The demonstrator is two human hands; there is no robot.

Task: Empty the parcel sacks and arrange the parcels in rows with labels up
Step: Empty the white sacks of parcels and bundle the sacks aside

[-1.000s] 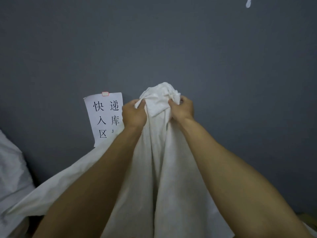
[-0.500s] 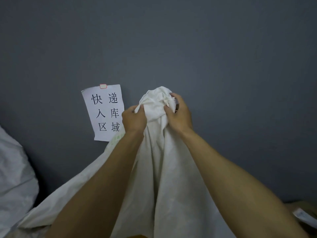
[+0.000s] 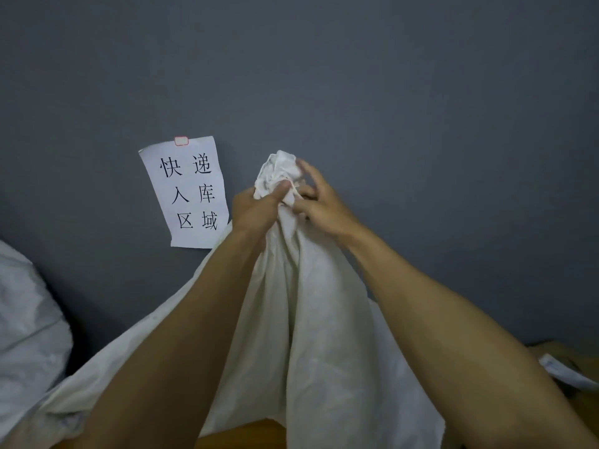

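A white cloth parcel sack [image 3: 311, 319] stands upright in front of me, its neck bunched into a knot at the top. My left hand [image 3: 256, 212] grips the gathered neck just below the knot, thumb pressed on the cloth. My right hand [image 3: 319, 202] is on the other side of the neck, its thumb and fingers pinching a thin tie string at the knot while the other fingers spread. The sack's contents are hidden.
A grey wall rises behind the sack, with a white paper sign [image 3: 188, 192] in black characters taped to it. A second white sack [image 3: 26, 322] bulges at the left edge. A brown parcel with a white label [image 3: 564, 371] peeks out at lower right.
My right hand has let go of the bunched cloth and now picks at the tie string with fingers spread. The left hand keeps its grip. The view has tilted down a little.
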